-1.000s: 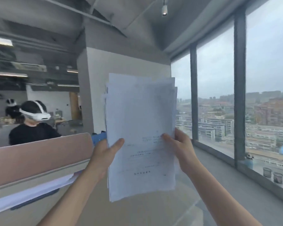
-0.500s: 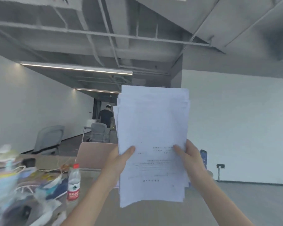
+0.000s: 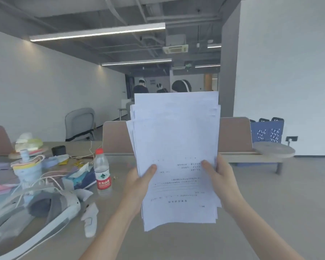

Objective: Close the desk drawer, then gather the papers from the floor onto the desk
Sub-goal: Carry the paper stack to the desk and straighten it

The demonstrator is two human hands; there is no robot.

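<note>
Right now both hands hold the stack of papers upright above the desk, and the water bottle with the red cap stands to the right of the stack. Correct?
Not quite. In the head view the water bottle stands left of the papers, not right. Both the left hand and right hand do hold the stack upright above the desk.

Beige desk (image 3: 176, 244) is cluttered on the left: water bottle (image 3: 102, 170) (red label), white headset (image 3: 45, 209), tissue box (image 3: 79, 178).
</note>
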